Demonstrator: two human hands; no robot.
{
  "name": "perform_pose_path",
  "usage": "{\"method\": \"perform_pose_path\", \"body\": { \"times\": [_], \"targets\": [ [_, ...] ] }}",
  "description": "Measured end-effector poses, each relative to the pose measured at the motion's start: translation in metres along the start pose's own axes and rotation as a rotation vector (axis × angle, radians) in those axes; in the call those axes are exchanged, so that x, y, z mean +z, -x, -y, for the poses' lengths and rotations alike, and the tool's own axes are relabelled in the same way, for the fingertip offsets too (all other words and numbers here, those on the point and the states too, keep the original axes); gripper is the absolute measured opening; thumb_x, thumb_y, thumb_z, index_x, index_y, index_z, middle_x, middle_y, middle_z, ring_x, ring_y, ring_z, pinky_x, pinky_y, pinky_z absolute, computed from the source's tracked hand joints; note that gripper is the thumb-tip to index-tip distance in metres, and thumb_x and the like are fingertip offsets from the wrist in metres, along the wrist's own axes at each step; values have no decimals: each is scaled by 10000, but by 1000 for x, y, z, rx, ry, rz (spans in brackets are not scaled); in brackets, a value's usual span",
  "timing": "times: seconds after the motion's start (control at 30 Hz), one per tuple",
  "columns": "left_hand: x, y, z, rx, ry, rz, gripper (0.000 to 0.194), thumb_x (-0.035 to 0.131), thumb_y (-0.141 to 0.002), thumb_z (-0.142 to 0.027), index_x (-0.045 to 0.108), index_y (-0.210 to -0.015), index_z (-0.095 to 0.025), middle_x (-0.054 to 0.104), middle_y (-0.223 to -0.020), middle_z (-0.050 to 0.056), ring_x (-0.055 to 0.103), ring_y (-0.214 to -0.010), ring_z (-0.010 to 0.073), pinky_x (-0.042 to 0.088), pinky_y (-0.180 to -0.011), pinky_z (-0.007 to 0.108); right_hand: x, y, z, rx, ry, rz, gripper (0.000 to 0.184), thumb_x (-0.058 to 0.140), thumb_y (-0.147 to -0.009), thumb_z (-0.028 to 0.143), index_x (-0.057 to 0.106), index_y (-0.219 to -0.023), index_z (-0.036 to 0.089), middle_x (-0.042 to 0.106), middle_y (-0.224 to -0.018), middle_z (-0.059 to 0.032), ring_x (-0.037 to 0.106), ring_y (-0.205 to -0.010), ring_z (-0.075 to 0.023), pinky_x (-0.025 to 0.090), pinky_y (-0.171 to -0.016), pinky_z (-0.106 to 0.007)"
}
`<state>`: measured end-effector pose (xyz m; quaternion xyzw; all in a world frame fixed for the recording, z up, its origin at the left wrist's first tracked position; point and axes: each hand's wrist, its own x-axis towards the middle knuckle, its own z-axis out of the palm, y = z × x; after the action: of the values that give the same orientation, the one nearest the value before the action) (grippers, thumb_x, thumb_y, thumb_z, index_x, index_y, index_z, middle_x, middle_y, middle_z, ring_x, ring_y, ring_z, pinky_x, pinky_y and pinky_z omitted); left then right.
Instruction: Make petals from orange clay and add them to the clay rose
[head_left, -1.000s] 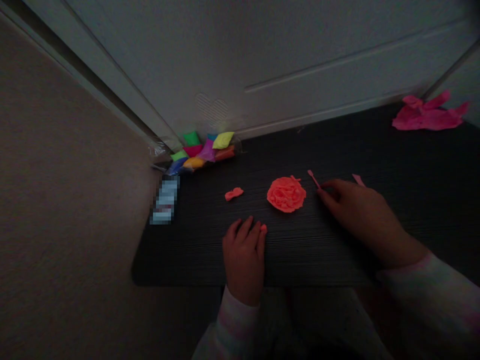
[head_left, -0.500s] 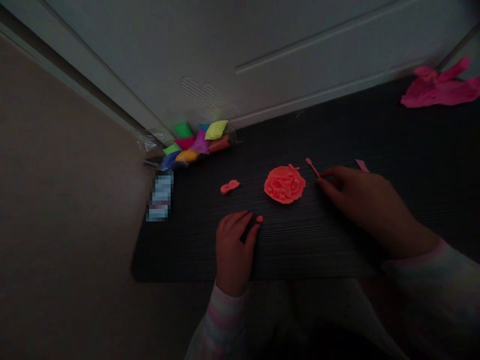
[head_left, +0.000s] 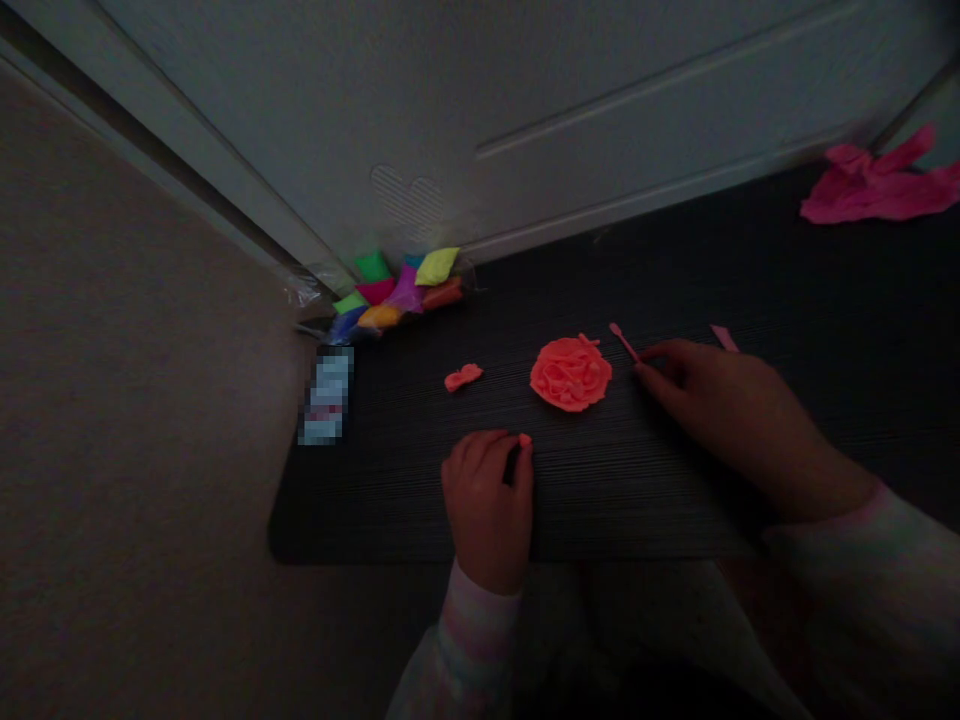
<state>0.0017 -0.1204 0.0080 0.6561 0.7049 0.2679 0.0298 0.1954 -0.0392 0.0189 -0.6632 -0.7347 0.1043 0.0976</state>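
Observation:
Between the thumb and index finger of my left hand [head_left: 489, 500] is a small orange-pink lump of clay [head_left: 526, 440], near the table's front. My right hand [head_left: 731, 415] pinches a thin pink modelling tool [head_left: 624, 342] with a small flattened tip pointing up and left. Between the hands lies a round, ruffled disc of orange-pink clay [head_left: 571, 375], with a short strip on its upper edge. A small twisted piece of the same clay [head_left: 463, 377] rests left of the disc. Neither hand touches the disc.
Several coloured clay packets [head_left: 405, 290] lie in clear plastic at the back left, beside a blurred-out pale item [head_left: 327, 398]. A crumpled pink thing [head_left: 877, 185] stands at the back right. Behind my right hand lies a flat pink piece [head_left: 724, 338]. A white door [head_left: 600, 80] borders the dark table [head_left: 360, 510].
My left thumb and fingers parted from the small clay lump, then closed around it again. My right hand keeps its grip on the tool. The view shifted slightly.

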Motion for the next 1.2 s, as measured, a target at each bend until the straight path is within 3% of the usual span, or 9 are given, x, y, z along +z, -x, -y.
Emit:
{"method": "perform_pose_path", "body": {
  "times": [0.33,0.7,0.83,0.97,1.03,1.13,1.2],
  "targets": [
    [2,4,-1,4,3,5,69,578,-748,-189,616,-787,-147,647,-842,60,556,-854,203,432,-774,387,0,-1,0,32,-28,43,228,454,-815,331,598,-925,192,653,-693,-21,623,-635,-197,430,-645,-339],
    [4,6,0,-33,37,30,93,588,-743,-190,631,-812,-143,654,-854,71,566,-874,209,451,-805,413,0,0,1,12,-11,11,256,414,-814,343,599,-907,193,656,-689,-33,621,-612,-208,391,-516,-299],
    [-4,5,4,-62,71,68,108,590,-741,-200,637,-820,-142,666,-863,78,578,-897,214,462,-828,408,1,0,0,-12,-37,12,253,407,-817,329,599,-915,196,662,-696,-29,630,-631,-206,410,-556,-309],
    [-30,-20,18,-156,100,197,217,557,-767,-237,618,-953,-144,646,-992,93,581,-940,199,467,-843,365,2,-1,0,6,-70,61,277,383,-828,347,596,-923,197,676,-762,-43,637,-650,-219,426,-549,-319],
    [-38,-42,27,-109,61,181,297,539,-775,-215,572,-1065,-158,597,-1106,98,532,-1038,202,408,-919,377,2,-2,0,6,-84,68,293,368,-833,352,599,-920,194,678,-807,-55,641,-674,-230,441,-565,-334],
    [-36,-73,39,-22,-2,227,420,534,-769,-199,491,-1187,-169,499,-1238,124,442,-1145,231,329,-971,401,2,-2,-1,8,-126,86,310,359,-834,361,598,-938,194,678,-832,-62,645,-701,-237,462,-595,-358],
    [-26,-87,45,1,23,261,422,586,-716,-171,540,-1135,-149,566,-1154,135,513,-1057,245,375,-919,384,1,-2,-1,8,-170,93,315,363,-830,368,598,-950,196,681,-823,-61,648,-704,-235,474,-610,-368]
  ]
}}
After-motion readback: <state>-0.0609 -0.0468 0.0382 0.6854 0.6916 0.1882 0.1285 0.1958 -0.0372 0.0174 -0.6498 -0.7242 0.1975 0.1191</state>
